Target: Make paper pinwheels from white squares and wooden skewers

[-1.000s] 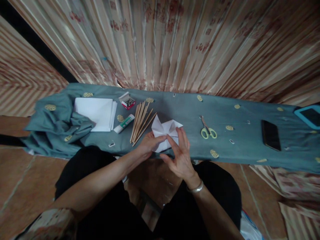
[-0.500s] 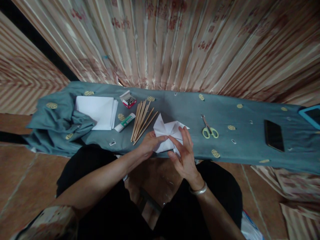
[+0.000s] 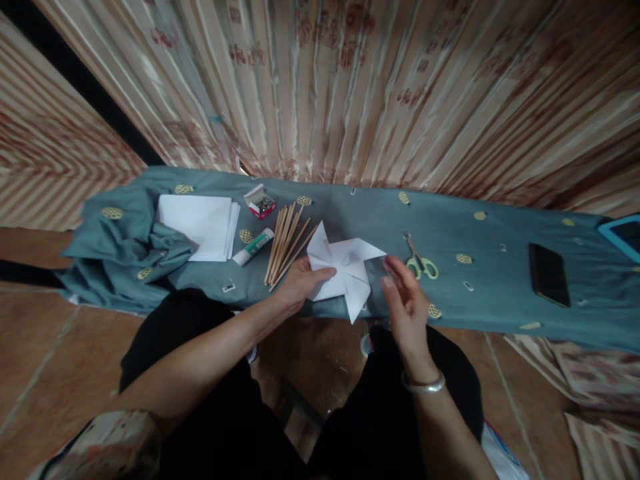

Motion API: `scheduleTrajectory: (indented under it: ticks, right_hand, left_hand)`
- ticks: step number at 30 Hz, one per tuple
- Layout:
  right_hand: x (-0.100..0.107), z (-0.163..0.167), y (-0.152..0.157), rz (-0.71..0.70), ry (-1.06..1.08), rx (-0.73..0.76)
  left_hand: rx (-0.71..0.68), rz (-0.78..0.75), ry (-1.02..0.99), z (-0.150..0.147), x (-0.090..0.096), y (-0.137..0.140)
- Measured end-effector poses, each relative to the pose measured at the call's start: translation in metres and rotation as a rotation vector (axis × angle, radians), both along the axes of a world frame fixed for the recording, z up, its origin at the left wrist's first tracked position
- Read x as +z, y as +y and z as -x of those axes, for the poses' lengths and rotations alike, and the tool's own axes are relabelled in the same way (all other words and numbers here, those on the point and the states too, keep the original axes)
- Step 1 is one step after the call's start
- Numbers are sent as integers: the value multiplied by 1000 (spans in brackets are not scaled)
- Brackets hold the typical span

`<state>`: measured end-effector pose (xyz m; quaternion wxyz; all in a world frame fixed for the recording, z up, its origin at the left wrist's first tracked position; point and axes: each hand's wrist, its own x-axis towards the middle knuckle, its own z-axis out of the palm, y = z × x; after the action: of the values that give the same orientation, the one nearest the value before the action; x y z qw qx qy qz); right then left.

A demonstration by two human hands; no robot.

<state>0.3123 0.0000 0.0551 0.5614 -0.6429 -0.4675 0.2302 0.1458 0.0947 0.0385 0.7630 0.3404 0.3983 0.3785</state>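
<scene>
A white paper pinwheel (image 3: 345, 270) with pointed, folded blades is over the near edge of the cloth-covered table. My left hand (image 3: 303, 283) pinches its left side, the thumb lying on top near the centre and the other fingers hidden beneath. To the right of the pinwheel, my right hand (image 3: 407, 300) is off the paper, its fingers half curled and apart with nothing in them. Thin wooden sticks (image 3: 285, 243) lie in a bundle just left of the pinwheel. Scissors with pale green handles (image 3: 420, 260) rest beyond my right hand.
A glue stick (image 3: 253, 247) and a small open box of metal pins (image 3: 260, 202) lie left of the sticks. Farther left is a stack of white paper (image 3: 197, 223). A dark phone (image 3: 549, 273) and a blue-edged device (image 3: 623, 237) are at the right. A curtain (image 3: 320, 93) hangs behind.
My right hand has let go of the paper and moved right. The pinwheel's blades are now in full view, while my left hand keeps its pinch.
</scene>
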Motion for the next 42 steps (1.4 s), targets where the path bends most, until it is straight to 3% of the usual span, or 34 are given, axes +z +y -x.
scheduleTrajectory:
  ticks: [5, 11, 20, 30, 42]
  right_hand:
    - [-10, 8, 12, 115, 462, 57]
    - [-11, 19, 27, 160, 693, 38]
    - [-10, 34, 39, 102, 721, 155]
    - [-15, 41, 46, 58, 720, 104]
    - [-18, 44, 50, 41, 725, 71]
  left_hand:
    - [1, -36, 0, -1, 2, 1]
    - [14, -97, 2, -1, 6, 1]
    - [9, -155, 36, 4, 7, 3]
    - [27, -204, 80, 4, -4, 11]
    - [23, -266, 129, 6, -3, 14]
